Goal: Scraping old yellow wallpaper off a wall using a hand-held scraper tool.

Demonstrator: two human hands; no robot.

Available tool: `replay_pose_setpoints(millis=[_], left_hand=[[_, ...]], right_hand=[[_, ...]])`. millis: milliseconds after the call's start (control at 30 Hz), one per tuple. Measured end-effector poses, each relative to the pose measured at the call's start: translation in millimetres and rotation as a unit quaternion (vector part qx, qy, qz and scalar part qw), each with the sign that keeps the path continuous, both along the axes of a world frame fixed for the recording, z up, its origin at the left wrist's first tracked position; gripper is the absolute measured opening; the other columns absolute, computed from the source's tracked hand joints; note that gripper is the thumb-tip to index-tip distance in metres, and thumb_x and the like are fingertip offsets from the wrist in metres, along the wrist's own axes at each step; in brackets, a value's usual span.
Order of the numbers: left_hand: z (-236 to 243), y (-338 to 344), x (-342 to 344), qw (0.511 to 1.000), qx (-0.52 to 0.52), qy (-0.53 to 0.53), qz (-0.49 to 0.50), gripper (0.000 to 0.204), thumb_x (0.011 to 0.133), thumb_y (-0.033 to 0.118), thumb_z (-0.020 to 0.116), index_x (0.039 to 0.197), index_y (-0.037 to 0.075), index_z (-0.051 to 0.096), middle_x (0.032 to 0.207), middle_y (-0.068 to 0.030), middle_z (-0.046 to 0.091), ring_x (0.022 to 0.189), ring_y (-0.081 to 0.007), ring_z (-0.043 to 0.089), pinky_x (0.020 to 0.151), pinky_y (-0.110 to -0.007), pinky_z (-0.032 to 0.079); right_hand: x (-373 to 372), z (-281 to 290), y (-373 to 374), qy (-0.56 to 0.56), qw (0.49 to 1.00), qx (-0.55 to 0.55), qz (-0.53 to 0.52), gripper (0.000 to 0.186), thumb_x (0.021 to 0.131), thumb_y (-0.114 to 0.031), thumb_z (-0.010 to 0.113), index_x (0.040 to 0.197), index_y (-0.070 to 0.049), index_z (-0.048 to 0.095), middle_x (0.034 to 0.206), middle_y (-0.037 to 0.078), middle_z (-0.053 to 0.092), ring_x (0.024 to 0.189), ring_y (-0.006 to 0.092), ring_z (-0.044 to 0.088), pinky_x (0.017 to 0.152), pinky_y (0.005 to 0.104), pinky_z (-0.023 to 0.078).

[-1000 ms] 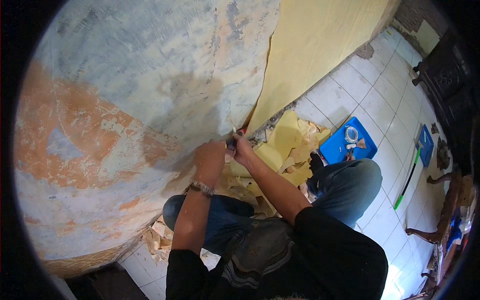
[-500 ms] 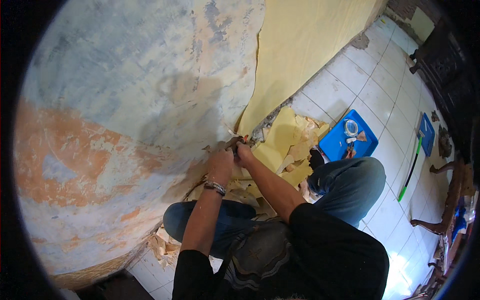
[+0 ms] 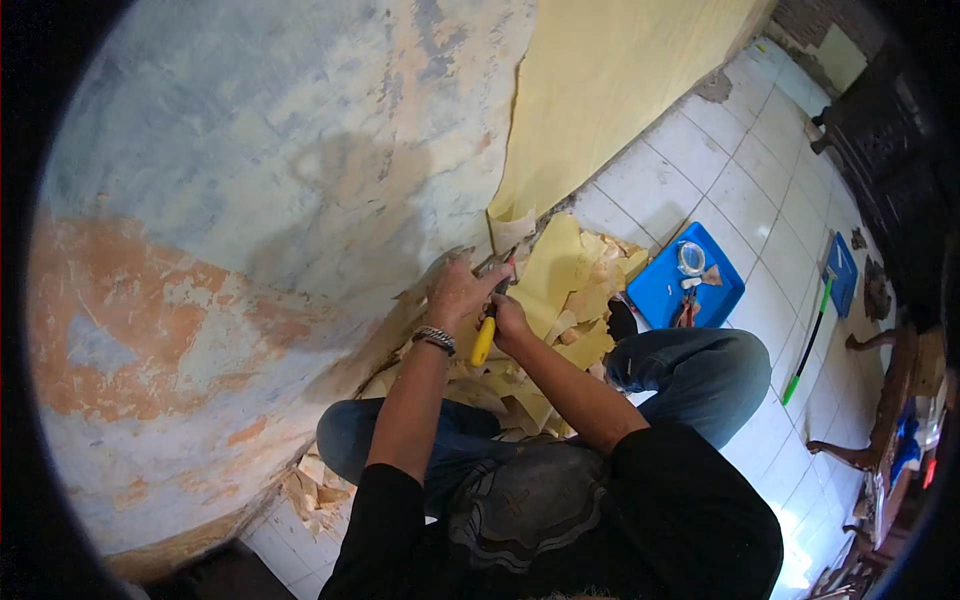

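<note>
My right hand (image 3: 511, 322) is closed on a scraper (image 3: 484, 342) with a yellow and black handle, its yellow end pointing back at me. My left hand (image 3: 462, 294), with a bracelet at the wrist, is at the scraper's front end, thumb on one side and fingers on the other; its fingertips are partly hidden. A bit of red shows by the tool's head. Both hands are low against the patchy, stripped wall (image 3: 230, 180). Just beyond them, the lower corner of the yellow wall covering (image 3: 590, 95) curls away from the wall.
Torn yellow scraps (image 3: 553, 268) heap along the wall's foot, around my bent legs. On the tiled floor (image 3: 650, 165) at right lies a blue tray (image 3: 655, 298) holding a tape roll (image 3: 691, 258) and small tools. Farther right are a green-and-black pole (image 3: 817, 335) and carved wooden furniture (image 3: 880, 400).
The scraper's yellow handle has come into sight, swung back toward me. My left hand has opened from a fist and shifted toward the tool's head. The covering's corner now curls outward.
</note>
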State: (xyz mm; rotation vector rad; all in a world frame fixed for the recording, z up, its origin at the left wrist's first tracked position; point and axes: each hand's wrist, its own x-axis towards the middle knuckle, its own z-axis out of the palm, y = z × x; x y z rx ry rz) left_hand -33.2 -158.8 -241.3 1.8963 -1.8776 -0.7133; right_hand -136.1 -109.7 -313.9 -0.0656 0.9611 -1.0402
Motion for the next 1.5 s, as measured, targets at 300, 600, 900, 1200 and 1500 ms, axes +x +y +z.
replay_pose_setpoints(millis=[300,600,900,1200,1500], left_hand=[[3.5,-38.1,-38.7,0.997,0.052,0.001,0.057,0.057,0.084,0.049,0.062,0.113,0.0,0.061,0.103,-0.0264,0.067,0.099,-0.0433,0.064,0.086,-0.051,0.05],[7.0,-37.9,-51.5,0.995,-0.055,-0.071,-0.033,0.02,0.081,0.013,0.064,0.096,0.0,0.064,0.098,-0.0244,0.066,0.096,-0.0428,0.062,0.082,-0.047,0.05],[15.1,-64.9,-27.5,0.982,-0.054,-0.071,-0.167,0.021,0.074,0.012,0.069,0.09,-0.001,0.062,0.09,-0.0213,0.066,0.091,-0.0405,0.063,0.079,-0.045,0.05],[10.6,-71.3,-37.2,0.986,-0.034,-0.017,-0.163,0.025,0.073,0.013,0.072,0.093,0.0,0.065,0.088,-0.0188,0.069,0.086,-0.0341,0.067,0.076,-0.04,0.053],[9.9,-78.5,-10.4,0.986,0.036,0.056,-0.154,0.025,0.071,0.008,0.071,0.094,0.0,0.067,0.084,-0.0158,0.07,0.077,-0.0296,0.068,0.071,-0.038,0.053]], right_hand=[[-7.4,15.5,38.4,-0.025,0.993,0.033,0.114,0.015,0.096,-0.018,0.048,0.095,-0.004,0.053,0.075,0.007,0.055,0.065,0.0218,0.056,0.058,0.0357,0.047],[-2.9,53.6,50.2,0.023,0.993,0.002,0.117,0.022,0.097,-0.021,0.05,0.108,-0.002,0.05,0.081,0.01,0.053,0.063,0.0232,0.053,0.056,0.0389,0.048],[-12.1,104.0,77.2,0.014,0.983,0.039,0.179,0.017,0.096,-0.023,0.05,0.102,-0.008,0.05,0.078,0.005,0.055,0.058,0.0181,0.054,0.05,0.0315,0.045],[35.9,57.4,20.5,0.079,0.996,-0.035,0.024,0.022,0.097,-0.02,0.046,0.11,-0.003,0.052,0.084,0.009,0.056,0.065,0.0204,0.055,0.057,0.0329,0.047],[54.0,33.9,-5.4,0.067,0.997,-0.033,-0.008,0.019,0.096,-0.018,0.047,0.107,-0.003,0.05,0.085,0.01,0.057,0.064,0.0195,0.055,0.053,0.0347,0.048]])
